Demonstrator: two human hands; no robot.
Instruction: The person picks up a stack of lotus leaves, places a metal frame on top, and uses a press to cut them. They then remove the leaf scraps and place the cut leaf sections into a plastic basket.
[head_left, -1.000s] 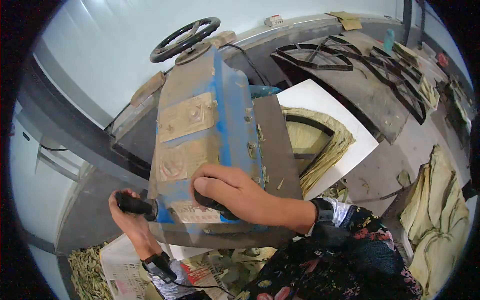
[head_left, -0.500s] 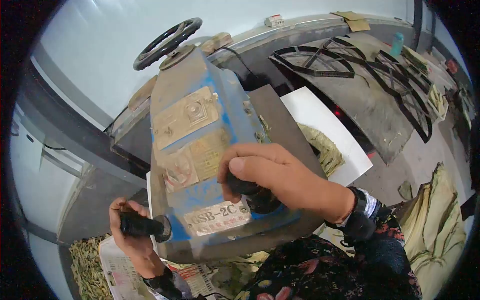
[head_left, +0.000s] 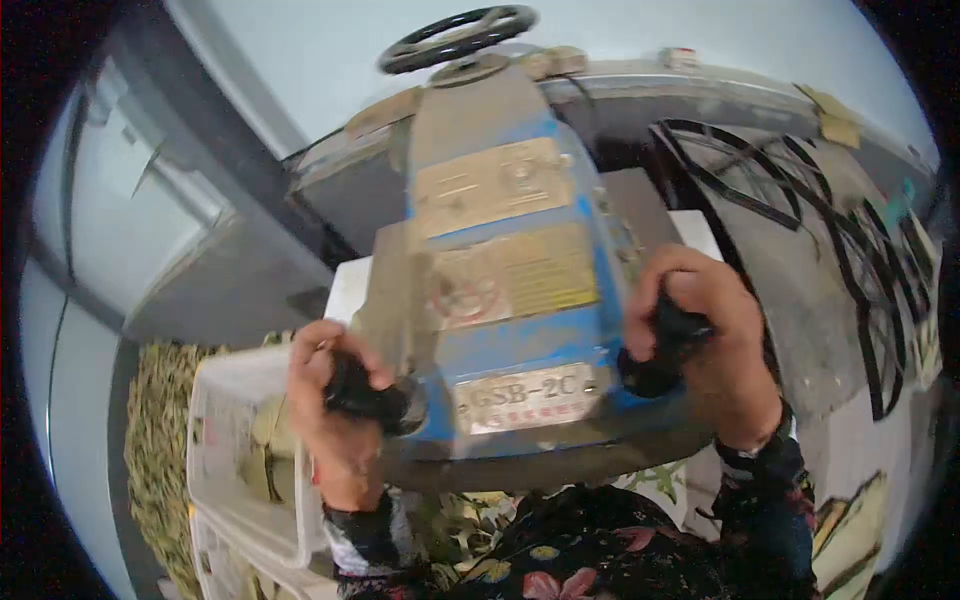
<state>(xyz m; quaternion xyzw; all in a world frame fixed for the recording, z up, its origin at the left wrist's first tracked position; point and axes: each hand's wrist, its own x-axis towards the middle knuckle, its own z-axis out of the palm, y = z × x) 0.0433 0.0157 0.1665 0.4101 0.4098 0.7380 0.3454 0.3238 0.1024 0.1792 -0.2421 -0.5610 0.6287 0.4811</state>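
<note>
Dark floral garment (head_left: 620, 545), black wristbands (head_left: 750, 462), pale grey sleeve patches (head_left: 352, 548)

Your single view comes from your head, facing forward and steeply down over the blue machine (head_left: 510, 330) at close range, with the wall (head_left: 640, 30) behind it across the top of the frame.

My left hand (head_left: 338, 400) and right hand (head_left: 705, 335) were raised apart before me, fingers curled, both forearms reaching forward, wrists below the hands.
</note>
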